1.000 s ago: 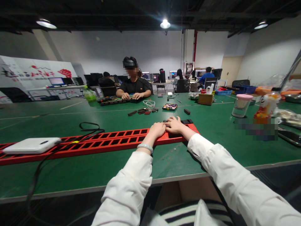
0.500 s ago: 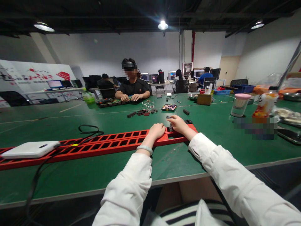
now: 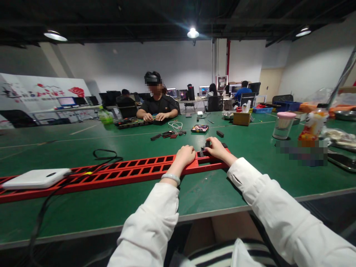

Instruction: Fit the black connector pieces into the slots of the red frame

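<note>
A long red slotted frame [image 3: 150, 168], with two rows of openings, lies across the green table in front of me. My left hand [image 3: 185, 155] is closed over its right part, fingers curled and pressed on it; the fingertips are partly hidden. Over the frame's right end, my right hand [image 3: 218, 149] pinches a small black block [image 3: 207, 144] between thumb and fingers, tilted upright. Just below and left of that block, a dark piece [image 3: 201, 152] sits in the frame's end section. Another black part [image 3: 224, 145] shows behind the right hand.
A white power bank [image 3: 37, 178] with a black cable rests on the frame's left end. Beyond the frame are loose dark pieces [image 3: 168, 134], a black block [image 3: 220, 134] and a small box [image 3: 199, 128]. A lidded cup [image 3: 283, 126] stands right. A person [image 3: 158, 104] works opposite.
My right hand has moved slightly right along the frame's end, and the black block in its fingers has tipped from flat to upright. My left hand stays in place.
</note>
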Action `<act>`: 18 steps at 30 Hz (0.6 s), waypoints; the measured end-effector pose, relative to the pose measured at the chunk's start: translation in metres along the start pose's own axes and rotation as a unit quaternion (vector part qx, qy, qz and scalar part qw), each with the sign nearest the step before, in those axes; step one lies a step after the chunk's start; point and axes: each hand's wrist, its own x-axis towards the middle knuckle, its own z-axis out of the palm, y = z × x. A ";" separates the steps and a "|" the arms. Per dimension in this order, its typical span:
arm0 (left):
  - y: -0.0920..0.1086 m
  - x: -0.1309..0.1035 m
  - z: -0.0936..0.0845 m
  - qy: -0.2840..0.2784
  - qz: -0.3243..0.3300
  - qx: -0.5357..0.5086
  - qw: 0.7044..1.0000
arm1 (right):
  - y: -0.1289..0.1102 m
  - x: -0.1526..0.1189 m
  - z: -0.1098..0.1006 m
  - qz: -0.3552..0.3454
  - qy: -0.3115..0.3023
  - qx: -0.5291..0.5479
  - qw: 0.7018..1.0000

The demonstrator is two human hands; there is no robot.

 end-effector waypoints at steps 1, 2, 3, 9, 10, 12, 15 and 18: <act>0.002 -0.001 -0.001 0.004 0.001 0.000 1.000 | 0.000 0.000 0.001 0.006 -0.001 -0.002 1.000; 0.005 -0.001 -0.002 0.006 0.003 -0.001 1.000 | 0.000 0.001 0.001 0.012 -0.004 -0.001 1.000; 0.007 -0.001 -0.003 0.007 0.008 -0.003 1.000 | 0.000 0.001 0.001 0.018 -0.008 0.005 1.000; 0.016 -0.004 -0.006 0.001 0.039 -0.055 0.998 | 0.002 0.001 -0.002 0.126 -0.055 0.102 0.985; 0.016 -0.004 -0.006 0.000 0.045 -0.067 0.997 | 0.002 0.001 -0.003 0.144 -0.075 0.134 0.978; 0.016 -0.006 -0.007 -0.001 0.061 -0.088 0.994 | 0.004 0.000 -0.004 0.163 -0.115 0.196 0.960; 0.016 -0.008 -0.008 0.001 0.072 -0.108 0.992 | 0.004 0.000 -0.006 0.169 -0.149 0.243 0.943; 0.017 -0.009 -0.008 -0.008 0.072 -0.115 0.991 | 0.003 0.000 -0.007 0.170 -0.162 0.236 0.943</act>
